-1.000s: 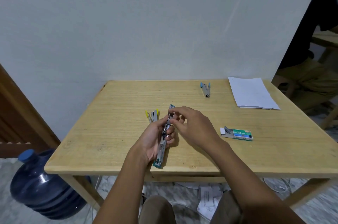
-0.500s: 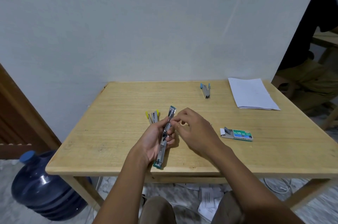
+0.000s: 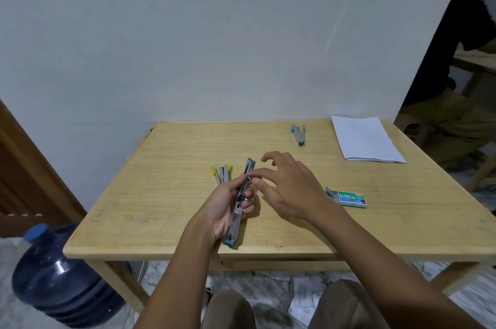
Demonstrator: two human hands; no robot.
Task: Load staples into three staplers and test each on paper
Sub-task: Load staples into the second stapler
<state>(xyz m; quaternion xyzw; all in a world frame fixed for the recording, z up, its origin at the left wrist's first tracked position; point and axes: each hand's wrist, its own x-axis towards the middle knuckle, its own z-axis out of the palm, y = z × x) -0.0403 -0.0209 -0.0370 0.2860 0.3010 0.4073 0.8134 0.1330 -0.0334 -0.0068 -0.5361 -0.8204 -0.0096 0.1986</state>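
- The left hand (image 3: 224, 206) is gripping the green stapler (image 3: 235, 221), with its fingers curling round the middle.
- The stapler is lying swung open into one long strip. It is running from the near table edge at centre frame up and slightly to the right, metal track facing up.
- The right hand (image 3: 291, 189) is hovering just to the right of it, fingers loosely spread and holding nothing I can make out. Its forefinger is reaching left and touching the track above the left thumb.
- A yellow stapler (image 3: 222, 173) is lying just left of the green one's far end.
- A staple box (image 3: 350, 197) is sitting right of the right wrist, its tray poking out at the left end.
- A blue stapler (image 3: 298, 134) and a stack of paper (image 3: 366, 139) are resting toward the upper right of the wooden table (image 3: 161, 207).
- A water bottle (image 3: 53, 283) is standing on the floor at lower left, and loose sheets (image 3: 303, 299) are lying under the table.
- Another person (image 3: 456, 60) is sitting at the upper right edge.
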